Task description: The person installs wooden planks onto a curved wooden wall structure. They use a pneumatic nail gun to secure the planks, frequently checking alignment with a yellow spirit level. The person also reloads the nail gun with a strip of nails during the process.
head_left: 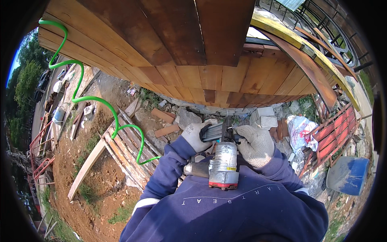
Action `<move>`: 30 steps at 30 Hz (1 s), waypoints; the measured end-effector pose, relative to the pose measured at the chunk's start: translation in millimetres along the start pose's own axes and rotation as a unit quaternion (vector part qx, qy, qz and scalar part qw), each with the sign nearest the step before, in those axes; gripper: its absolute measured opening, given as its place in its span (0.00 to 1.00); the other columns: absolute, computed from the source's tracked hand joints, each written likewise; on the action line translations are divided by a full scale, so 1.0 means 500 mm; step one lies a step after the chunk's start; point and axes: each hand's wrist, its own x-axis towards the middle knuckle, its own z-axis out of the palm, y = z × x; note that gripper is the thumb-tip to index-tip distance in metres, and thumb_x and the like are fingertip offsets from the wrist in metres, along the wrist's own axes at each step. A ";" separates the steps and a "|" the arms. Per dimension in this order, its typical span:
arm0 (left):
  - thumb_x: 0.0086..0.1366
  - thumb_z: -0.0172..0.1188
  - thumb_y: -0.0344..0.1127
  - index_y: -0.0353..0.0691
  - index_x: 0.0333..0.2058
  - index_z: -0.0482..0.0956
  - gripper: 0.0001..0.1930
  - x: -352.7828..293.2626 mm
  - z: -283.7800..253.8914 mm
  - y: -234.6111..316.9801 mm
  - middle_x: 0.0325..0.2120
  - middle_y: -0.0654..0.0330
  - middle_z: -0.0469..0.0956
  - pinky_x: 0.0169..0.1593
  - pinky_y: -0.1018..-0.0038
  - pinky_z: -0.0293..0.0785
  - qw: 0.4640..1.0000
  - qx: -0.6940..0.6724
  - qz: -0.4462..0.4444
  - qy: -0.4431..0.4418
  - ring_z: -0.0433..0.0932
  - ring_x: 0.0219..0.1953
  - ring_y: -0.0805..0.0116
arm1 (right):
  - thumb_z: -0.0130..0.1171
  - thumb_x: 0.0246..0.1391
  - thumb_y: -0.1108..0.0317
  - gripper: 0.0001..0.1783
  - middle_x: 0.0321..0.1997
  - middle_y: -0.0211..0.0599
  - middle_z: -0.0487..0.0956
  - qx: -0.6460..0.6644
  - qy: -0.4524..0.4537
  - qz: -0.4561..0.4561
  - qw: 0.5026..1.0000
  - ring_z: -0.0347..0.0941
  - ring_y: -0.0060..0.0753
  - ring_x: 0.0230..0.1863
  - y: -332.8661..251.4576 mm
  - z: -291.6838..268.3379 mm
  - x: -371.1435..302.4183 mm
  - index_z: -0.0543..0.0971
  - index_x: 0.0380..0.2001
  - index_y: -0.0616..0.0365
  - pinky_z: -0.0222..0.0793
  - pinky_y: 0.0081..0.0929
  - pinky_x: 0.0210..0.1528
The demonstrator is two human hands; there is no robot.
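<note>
A pneumatic nail gun (225, 159) rests against my chest, its ribbed silver body and red-edged cap pointing back at me. My left hand (193, 137), in a pale work glove, is closed on the black end of the gun's magazine (214, 132), where a strip of grey nails shows. My right hand (256, 145), gloved too, has its fingers curled at the gun's nose side; the fingertips are partly hidden. A green coiled air hose (92, 98) runs down from the upper left and passes out of sight at my left sleeve.
A wooden plank wall (177, 76) rises ahead. Old boards (129, 149) lie on dirt to the left. Rubble, bricks (166, 130) and a white plastic bag (300, 131) lie below the wall. At right are a red metal grate (335, 130), a blue container (348, 175) and a yellow beam (306, 46).
</note>
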 end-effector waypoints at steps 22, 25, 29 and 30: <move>0.51 0.69 0.38 0.41 0.49 0.79 0.25 0.004 -0.009 0.005 0.32 0.45 0.82 0.41 0.60 0.79 0.995 0.086 -0.027 -0.049 0.83 0.36 0.45 | 0.61 0.48 0.71 0.17 0.33 0.49 0.82 -0.157 -0.078 -0.102 0.979 0.81 0.53 0.34 0.029 -0.048 0.029 0.81 0.44 0.61 0.77 0.43 0.36; 0.50 0.70 0.37 0.41 0.50 0.79 0.26 0.007 0.006 0.006 0.32 0.45 0.82 0.41 0.61 0.79 0.993 0.113 0.018 -0.037 0.83 0.36 0.46 | 0.62 0.43 0.69 0.21 0.39 0.44 0.83 -0.248 -0.025 -0.183 0.951 0.82 0.46 0.39 0.061 -0.043 0.047 0.81 0.44 0.59 0.77 0.41 0.39; 0.50 0.71 0.37 0.41 0.52 0.78 0.28 0.007 0.022 -0.019 0.32 0.45 0.83 0.42 0.62 0.79 0.997 0.048 0.005 -0.052 0.84 0.37 0.47 | 0.64 0.37 0.69 0.24 0.42 0.43 0.83 -0.244 0.058 -0.231 0.940 0.82 0.46 0.40 0.074 -0.035 0.051 0.83 0.44 0.59 0.77 0.40 0.41; 0.50 0.71 0.37 0.41 0.52 0.78 0.28 0.007 0.024 -0.022 0.32 0.45 0.83 0.42 0.62 0.79 0.997 0.051 0.009 -0.050 0.84 0.37 0.47 | 0.64 0.36 0.69 0.25 0.42 0.43 0.83 -0.232 0.088 -0.240 0.939 0.82 0.46 0.40 0.082 -0.026 0.049 0.83 0.44 0.58 0.78 0.40 0.41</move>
